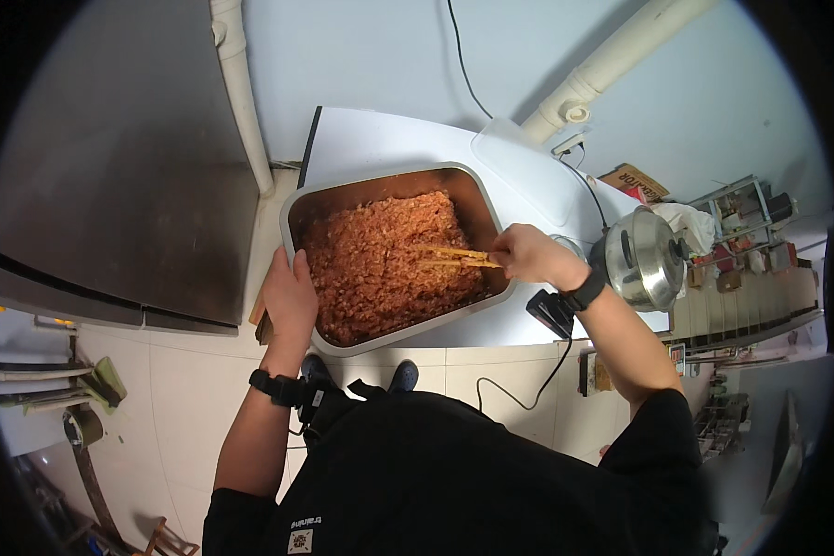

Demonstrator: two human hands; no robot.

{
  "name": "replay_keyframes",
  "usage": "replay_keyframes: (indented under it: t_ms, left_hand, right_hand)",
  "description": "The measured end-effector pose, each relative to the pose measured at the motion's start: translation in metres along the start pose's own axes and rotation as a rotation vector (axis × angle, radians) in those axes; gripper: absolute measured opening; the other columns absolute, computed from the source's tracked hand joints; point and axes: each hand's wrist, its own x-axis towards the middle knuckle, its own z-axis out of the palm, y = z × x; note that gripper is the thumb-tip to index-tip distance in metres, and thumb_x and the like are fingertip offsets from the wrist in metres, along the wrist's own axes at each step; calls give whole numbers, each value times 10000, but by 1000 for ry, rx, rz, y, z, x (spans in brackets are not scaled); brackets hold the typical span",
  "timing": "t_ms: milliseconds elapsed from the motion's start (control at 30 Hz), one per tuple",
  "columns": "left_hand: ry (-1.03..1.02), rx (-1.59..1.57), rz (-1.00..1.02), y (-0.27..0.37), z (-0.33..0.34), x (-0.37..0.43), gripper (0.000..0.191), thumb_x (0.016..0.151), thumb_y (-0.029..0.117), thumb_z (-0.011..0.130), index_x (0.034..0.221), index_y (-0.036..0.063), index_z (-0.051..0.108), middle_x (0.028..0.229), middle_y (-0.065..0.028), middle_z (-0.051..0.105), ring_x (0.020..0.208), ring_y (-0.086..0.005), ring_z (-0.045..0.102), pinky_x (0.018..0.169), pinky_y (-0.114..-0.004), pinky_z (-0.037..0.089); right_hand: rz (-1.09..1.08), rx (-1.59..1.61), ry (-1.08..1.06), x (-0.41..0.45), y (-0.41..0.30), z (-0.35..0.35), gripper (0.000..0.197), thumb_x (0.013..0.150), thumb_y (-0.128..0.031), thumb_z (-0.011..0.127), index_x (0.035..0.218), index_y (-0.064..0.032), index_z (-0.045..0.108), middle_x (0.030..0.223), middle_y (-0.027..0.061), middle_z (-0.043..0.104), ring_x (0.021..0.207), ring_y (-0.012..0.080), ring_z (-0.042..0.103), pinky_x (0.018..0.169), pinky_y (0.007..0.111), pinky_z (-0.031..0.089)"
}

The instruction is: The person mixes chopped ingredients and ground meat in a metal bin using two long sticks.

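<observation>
A deep rectangular metal pan (397, 173) stands at an angle on a white tabletop, its near left corner reaching past the table's front edge. Reddish ground meat filling (382, 264) covers the bottom and is heaped towards the far side. My left hand (290, 295) grips the pan's left rim, thumb on the inner side. In my right hand (536, 256), above the right rim, is a pair of wooden chopsticks (459, 257). Their tips are down in the meat at the right of the pan, slightly apart.
A lidded steel pot (643, 260) stands on the table's right end. Behind the pan lies a translucent plastic lid (521, 167). A power strip (568, 143) and cords are by the wall. A large metal cabinet (125, 153) rises at the left. A cable (528, 399) hangs beside me.
</observation>
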Motion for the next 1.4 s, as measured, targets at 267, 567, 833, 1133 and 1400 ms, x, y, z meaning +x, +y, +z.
replay_keyframes:
  t_ms: [267,567,833,1133,1400]
  left_hand:
    - [53,184,159,9,-16,-9,372,1041,301,517,1255,-3,534,1059,-258,669,990,-432,645,814,-480,510]
    - [-1015,-440,-253,105,-10,-80,331,1040,345,553,1132,39,641,890,-76,700,738,-154,675,675,-275,544]
    - [-1078,-764,-579,127,7,-89,298,1035,326,573,1140,51,617,931,-78,703,793,-150,684,725,-280,560]
    - [-848,-595,-530,92,-25,-71,279,1057,206,504,1240,6,568,802,-51,650,540,-72,450,449,-209,344]
    - [-571,-237,-182,68,-24,-58,304,1043,135,506,1274,-46,582,715,14,552,532,-53,401,460,-222,288]
  right_hand:
    - [341,1076,-287,-25,1,28,233,972,-71,591,1149,80,609,894,134,703,750,189,696,649,320,608]
    - [382,1616,-120,-36,-55,68,348,986,-80,607,1269,102,518,1024,180,708,841,217,715,732,325,620]
    - [228,1583,-20,-24,-74,91,272,990,-89,597,1160,124,593,1021,176,703,782,202,699,634,302,572]
    - [77,537,347,-45,-5,75,221,947,-174,636,1036,10,721,773,171,700,712,307,664,640,394,520]
    - [-167,346,467,-67,-40,56,194,885,-115,640,1037,-27,720,849,205,694,800,402,659,714,468,523]
